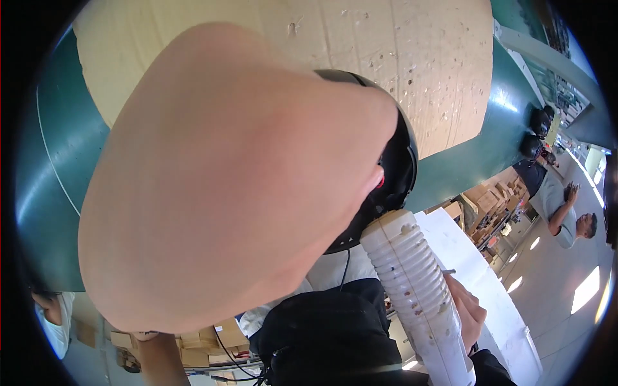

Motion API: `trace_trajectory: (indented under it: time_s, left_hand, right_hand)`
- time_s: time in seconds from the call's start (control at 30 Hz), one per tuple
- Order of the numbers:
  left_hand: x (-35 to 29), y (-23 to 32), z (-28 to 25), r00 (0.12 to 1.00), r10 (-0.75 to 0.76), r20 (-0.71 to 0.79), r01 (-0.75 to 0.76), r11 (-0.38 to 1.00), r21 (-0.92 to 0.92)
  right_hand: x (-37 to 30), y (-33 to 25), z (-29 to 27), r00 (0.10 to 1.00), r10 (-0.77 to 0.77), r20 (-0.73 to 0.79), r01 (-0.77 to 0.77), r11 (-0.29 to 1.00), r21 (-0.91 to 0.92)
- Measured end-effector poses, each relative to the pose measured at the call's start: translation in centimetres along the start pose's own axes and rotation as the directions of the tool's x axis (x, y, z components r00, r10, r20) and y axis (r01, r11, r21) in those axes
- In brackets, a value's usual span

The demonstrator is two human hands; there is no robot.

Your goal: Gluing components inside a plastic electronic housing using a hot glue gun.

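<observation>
My left hand [238, 174] looms very large and blurred close in front of me, its fingers curled away and mostly hidden. One fingertip shows at its right edge, beside a small red spot [381, 181] on a glossy black rounded shell, like a helmet [402, 151]. Whatever those fingers grip is hidden behind the hand. At the lower right my right hand [468, 312] is closed around a white ribbed plastic tool [415, 289], with a small metal piece sticking out beside the fingers. The upper end of this tool meets or overlaps the shell's lower edge.
A worn cardboard sheet [444, 83] covers part of the green table [463, 170]. More black rounded things [532, 147] stand at the far right, near another person [560, 212]. Cartons [492, 199] fill shelves, and a white panel [476, 270] lies beyond my right hand.
</observation>
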State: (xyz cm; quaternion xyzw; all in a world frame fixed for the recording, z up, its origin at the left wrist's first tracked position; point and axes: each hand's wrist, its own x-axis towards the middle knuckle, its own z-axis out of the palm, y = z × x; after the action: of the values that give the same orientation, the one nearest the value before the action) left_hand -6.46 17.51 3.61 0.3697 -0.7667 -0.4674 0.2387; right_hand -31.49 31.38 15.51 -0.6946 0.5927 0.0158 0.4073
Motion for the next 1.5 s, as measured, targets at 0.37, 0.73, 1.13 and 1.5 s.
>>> trace_trajectory:
  time_s: [0.37,0.73,1.13,1.5]
  left_hand:
    - [-0.3,0.2,-0.6,1.000,0.025,0.011,-0.026,0.997,0.072]
    - [-0.7,1.3,-0.4,0.995,0.033,-0.092,-0.031,0.999,0.020]
    - [-5.1,2.0,0.3,0.964,0.044,-0.260,-0.034,0.998,0.046]
    - [-5.2,2.4,3.0,0.886,0.037,-0.462,-0.069,0.996,-0.053]
  right_hand:
    - [0.0,-1.0,0.0,1.000,0.001,-0.029,-0.002,0.999,-0.034]
    - [-0.6,-1.3,0.4,0.999,0.019,-0.042,-0.019,1.000,0.006]
    - [0.2,-3.1,0.1,0.996,0.039,-0.079,-0.042,0.999,-0.032]
    - [0.4,-3.0,-0.4,0.991,0.017,-0.134,-0.031,0.994,-0.106]
